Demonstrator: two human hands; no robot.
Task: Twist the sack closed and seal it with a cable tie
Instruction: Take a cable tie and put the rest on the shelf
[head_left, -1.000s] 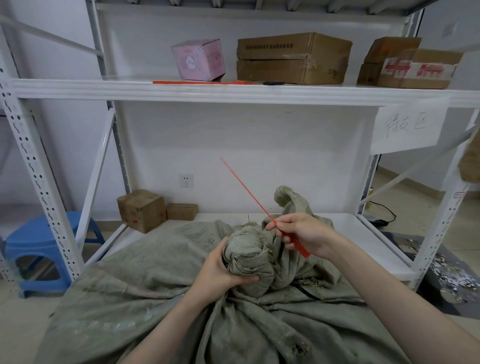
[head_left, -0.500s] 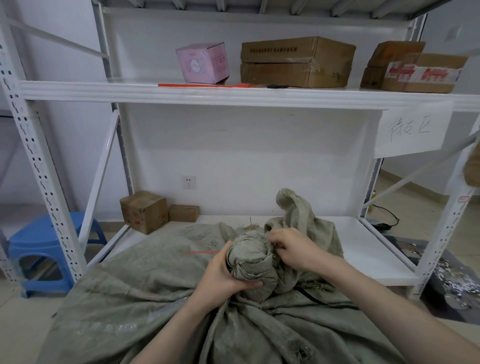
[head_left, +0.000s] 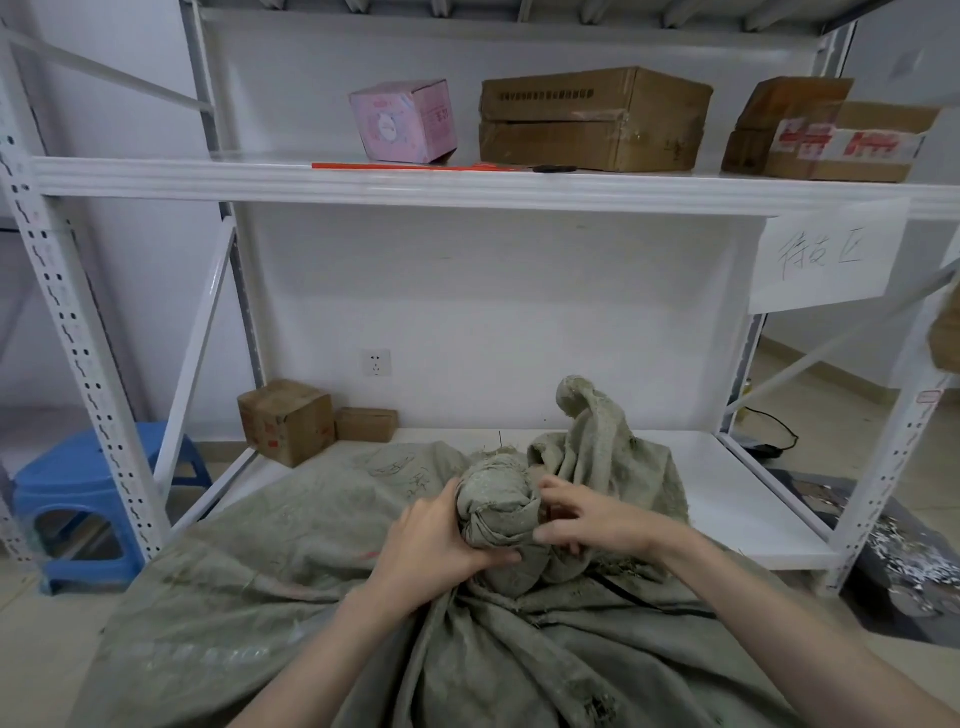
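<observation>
A grey-green woven sack (head_left: 291, 561) lies spread in front of me, partly on the white lower shelf (head_left: 727, 499). Its mouth is wound into a thick twisted neck (head_left: 496, 512) that stands up in the middle. My left hand (head_left: 434, 551) is wrapped around the base of that neck from the left. On the neck's right side my right hand (head_left: 587, 525) rests with curled fingers, its thumb on the fabric. The red cable tie is hidden, and I cannot tell what those fingers pinch. A loose flap of sack (head_left: 592, 426) rises behind my right hand.
More red cable ties (head_left: 405, 166) and black scissors (head_left: 556, 169) lie on the upper shelf, beside a pink box (head_left: 402, 122) and brown cartons (head_left: 592, 119). Two small cartons (head_left: 285, 421) sit at the lower shelf's back left. A blue stool (head_left: 78, 499) stands left of the rack upright (head_left: 78, 332).
My right hand brought the red tie down from pointing up-left to the sack neck. Its tip briefly showed to the left of my left hand and is now out of sight. The left hand kept its grip.
</observation>
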